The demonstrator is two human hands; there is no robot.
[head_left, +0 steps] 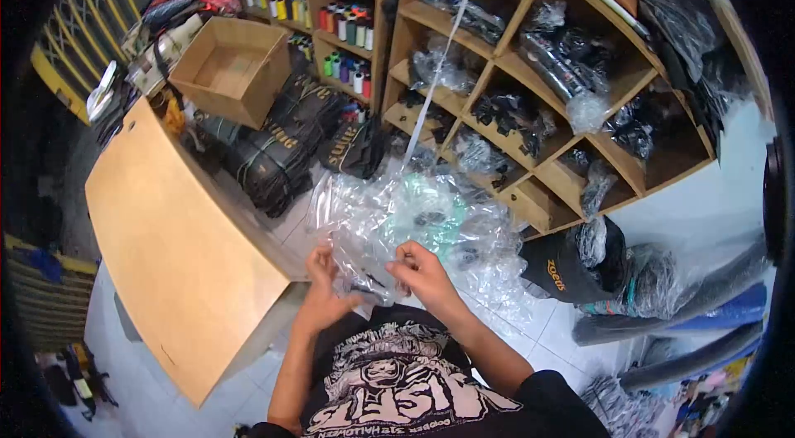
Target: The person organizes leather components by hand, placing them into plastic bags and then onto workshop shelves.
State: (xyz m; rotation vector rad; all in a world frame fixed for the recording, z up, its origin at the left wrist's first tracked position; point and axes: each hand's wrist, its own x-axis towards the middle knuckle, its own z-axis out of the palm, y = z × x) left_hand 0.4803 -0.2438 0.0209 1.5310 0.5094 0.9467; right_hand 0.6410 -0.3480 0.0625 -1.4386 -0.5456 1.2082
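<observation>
- Left hand point(321, 271): fingers curl shut on the lower edge of a bundle of clear plastic bags point(406, 214). The grip is a tight pinch, probably because the film is limp and slippery.
- Right hand point(422, 271): thumb and fingertips are closed on the same edge, just beside the left hand.
- The bundle is held in front of the chest, above the tiled floor, between the wooden table point(166, 223) and the shelving.
- A white strap point(439, 65) runs up from the bundle and out of frame. It likely carries the weight, so the hands need only steady the bottom edge.
- A black cap point(555, 268) lies on the floor at right.
- An open cardboard box point(228, 65) sits on stacked black bundles point(273, 156) beyond the table.
- Farthest: wooden cubby shelf point(530, 32) with bagged dark goods sorted by compartment, and thread spools point(348, 24) in rows.
</observation>
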